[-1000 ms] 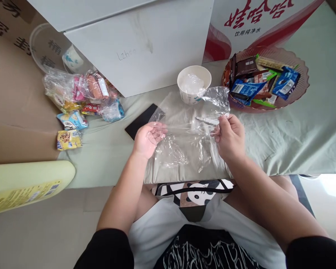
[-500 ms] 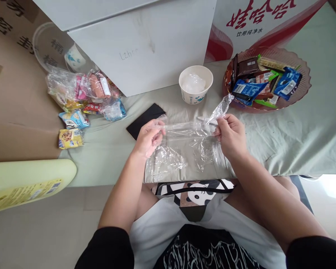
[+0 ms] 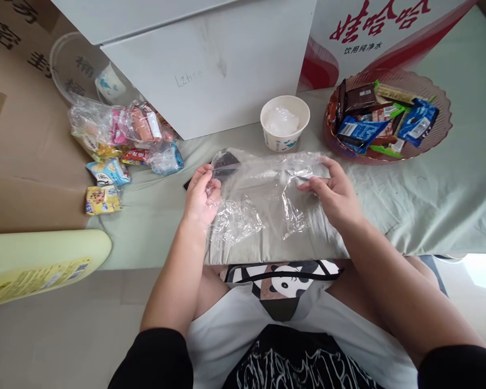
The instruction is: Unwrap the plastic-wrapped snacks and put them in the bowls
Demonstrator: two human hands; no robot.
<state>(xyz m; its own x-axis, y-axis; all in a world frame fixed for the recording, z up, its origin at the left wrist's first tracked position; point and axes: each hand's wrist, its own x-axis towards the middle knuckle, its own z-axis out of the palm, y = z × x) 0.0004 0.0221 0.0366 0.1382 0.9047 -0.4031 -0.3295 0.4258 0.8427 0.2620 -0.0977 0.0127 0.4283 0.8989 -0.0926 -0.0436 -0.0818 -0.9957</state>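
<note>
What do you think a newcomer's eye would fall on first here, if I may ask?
Probably the pink scalloped bowl, at the right, heaped with bright wrapped snacks. Next would perhaps come the shiny clear plastic spread between the left hand and right hand, mid-picture.

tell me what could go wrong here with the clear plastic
The clear plastic looks thin and is spread between the left hand and right hand, so it might slip or tear. What looks like a slim tool by the right fingertips could snag it. The paper cup stands just beyond, so a sweep might tip it.
</note>
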